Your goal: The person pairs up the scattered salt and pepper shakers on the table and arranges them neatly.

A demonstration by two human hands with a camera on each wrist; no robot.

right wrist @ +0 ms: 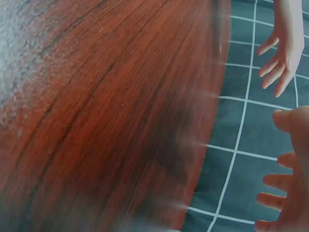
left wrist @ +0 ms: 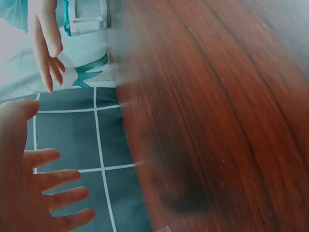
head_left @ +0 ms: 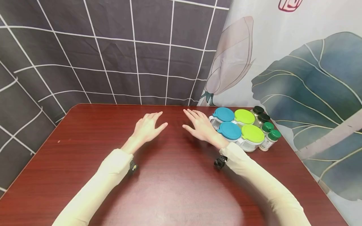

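Both hands hover above a dark red wooden table (head_left: 169,188), palms down, with nothing in them. My left hand (head_left: 145,128) is left of the middle, its fingers loosely straight and the thumb spread toward the other hand. Across a gap, my right hand (head_left: 200,126) is held the same way. Nearest to the right hand are the jars with blue lids (head_left: 230,130), just beyond its wrist. In the left wrist view the left hand (left wrist: 43,179) shows its spread fingers; the right wrist view shows the right hand (right wrist: 285,179) likewise.
At the back right, jars with lime-green lids (head_left: 252,133) stand beside the blue-lidded ones. Small shaker bottles with green caps (head_left: 273,135) and black caps (head_left: 264,118) line their right side. A dark grid-patterned cloth (head_left: 113,56) and a floral curtain (head_left: 319,81) hang behind the table.
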